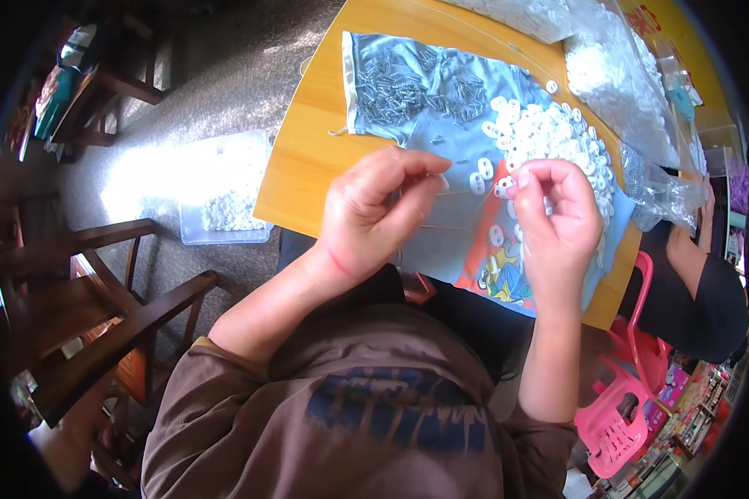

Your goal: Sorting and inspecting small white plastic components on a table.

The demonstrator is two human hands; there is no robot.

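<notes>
My left hand (383, 200) is closed in a pinch over the cloth; a small pale bit shows at its fingertips, too little to name. Opposite it, my right hand (561, 204) pinches thumb against forefinger beside the white pieces, and what it holds is hidden. Between and beyond the hands lie a few loose white oval plastic pieces with two holes (477, 183). A large heap of the same white pieces (549, 137) spreads at the right. Small dark coil springs (387, 87) are piled on the far left of the blue-grey cloth (466, 224), which has a colourful print near me.
The cloth covers part of a wooden table (299, 158). Clear bags of white pieces (611, 75) stand at the far right. A translucent bin (224, 235) sits on the floor at left, near a wooden chair (125, 308). Another person's arm (686, 262) and a pink chair (620, 416) are at right.
</notes>
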